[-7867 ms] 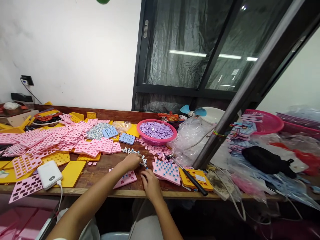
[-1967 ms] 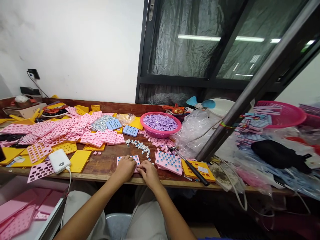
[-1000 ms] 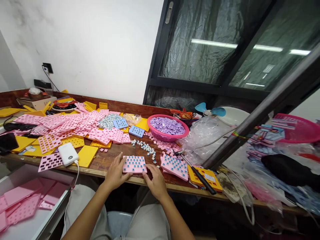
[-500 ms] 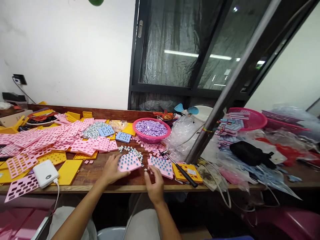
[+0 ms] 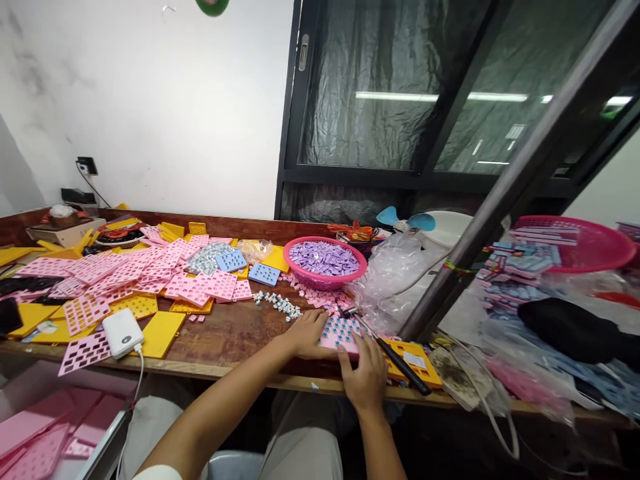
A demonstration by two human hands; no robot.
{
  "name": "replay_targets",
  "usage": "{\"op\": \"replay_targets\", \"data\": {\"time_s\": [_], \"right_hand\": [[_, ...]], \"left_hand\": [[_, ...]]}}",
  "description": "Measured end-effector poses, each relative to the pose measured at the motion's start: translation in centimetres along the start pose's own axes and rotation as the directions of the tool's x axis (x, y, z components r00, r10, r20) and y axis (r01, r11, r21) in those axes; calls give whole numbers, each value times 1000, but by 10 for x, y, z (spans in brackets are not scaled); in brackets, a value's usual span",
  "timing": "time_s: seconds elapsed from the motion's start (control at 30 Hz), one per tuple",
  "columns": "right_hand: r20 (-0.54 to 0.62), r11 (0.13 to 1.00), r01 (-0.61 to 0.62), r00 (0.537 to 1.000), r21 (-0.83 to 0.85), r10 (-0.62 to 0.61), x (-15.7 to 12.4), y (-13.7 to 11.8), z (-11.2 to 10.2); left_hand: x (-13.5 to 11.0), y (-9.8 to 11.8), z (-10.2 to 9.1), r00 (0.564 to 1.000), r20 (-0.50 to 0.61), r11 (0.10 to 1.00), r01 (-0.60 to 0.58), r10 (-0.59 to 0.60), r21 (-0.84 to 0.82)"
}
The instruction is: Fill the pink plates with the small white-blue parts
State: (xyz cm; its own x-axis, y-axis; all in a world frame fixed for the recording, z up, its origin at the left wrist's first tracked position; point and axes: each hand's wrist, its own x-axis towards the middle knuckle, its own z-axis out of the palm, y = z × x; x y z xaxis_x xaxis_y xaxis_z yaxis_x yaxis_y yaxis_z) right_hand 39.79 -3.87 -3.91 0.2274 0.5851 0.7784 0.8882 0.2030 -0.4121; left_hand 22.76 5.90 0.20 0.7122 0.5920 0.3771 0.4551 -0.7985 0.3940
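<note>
A pink plate studded with small blue-and-white key switches (image 5: pixel 338 331) lies near the table's front edge. Its left end is in my left hand (image 5: pixel 306 335), fingers over the top. At the right end, my right hand (image 5: pixel 366 373) grips with its fingers over the plate and its thumb at the front edge. The second studded plate cannot be told apart here; it may be under or behind the hands. Loose white-and-blue switches (image 5: pixel 280 305) are scattered behind my left hand.
A black-handled hammer (image 5: pixel 406 367) lies across a yellow plate (image 5: pixel 431 375) on the right. Behind stands a pink basket (image 5: pixel 326 283) of purple keycaps. Pink plates (image 5: pixel 120 267) pile up at left near a white power bank (image 5: pixel 123 333). A metal pole (image 5: pixel 480 230) slants up at right.
My left hand has moved right with its studded plate, up to where the other plate lay. My right hand has gone from pinching a small switch to the plate's right end. The view has turned left.
</note>
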Motion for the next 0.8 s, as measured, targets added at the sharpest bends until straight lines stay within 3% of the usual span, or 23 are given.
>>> {"op": "replay_targets", "data": {"time_s": [0.1,0.17,0.27,0.33,0.4,0.5,0.67,0.73,0.8], "right_hand": [[102,993,42,994,-112,-30,3,1,2],[124,988,44,992,-150,-25,3,4,6],[79,987,10,997,-163,3,4,7,11],[23,989,-20,999,-147,24,5,7,13],[-28,991,-41,999,-130,38,6,6,15],[-80,991,-59,996,-121,49,7,3,14],[-181,991,-67,982,-115,46,7,0,7],[-245,994,-22,970,-109,-6,2,-3,2],[-198,992,93,974,-90,-110,-6,-11,-1]], "left_hand": [[-15,-29,-33,999,-50,998,16,-13,60],[-31,-61,-70,986,-105,979,147,-133,141],[-68,-115,-129,889,-182,801,457,-420,386],[-96,-145,-159,847,-201,729,526,-491,437],[-121,-163,-176,826,-193,685,550,-529,477],[-144,-169,-184,836,-174,661,524,-521,537],[-149,-151,-182,886,-197,661,447,-419,603],[-150,-137,-180,921,-209,689,386,-329,613],[-154,-116,-172,963,-225,729,261,-149,633]]}}
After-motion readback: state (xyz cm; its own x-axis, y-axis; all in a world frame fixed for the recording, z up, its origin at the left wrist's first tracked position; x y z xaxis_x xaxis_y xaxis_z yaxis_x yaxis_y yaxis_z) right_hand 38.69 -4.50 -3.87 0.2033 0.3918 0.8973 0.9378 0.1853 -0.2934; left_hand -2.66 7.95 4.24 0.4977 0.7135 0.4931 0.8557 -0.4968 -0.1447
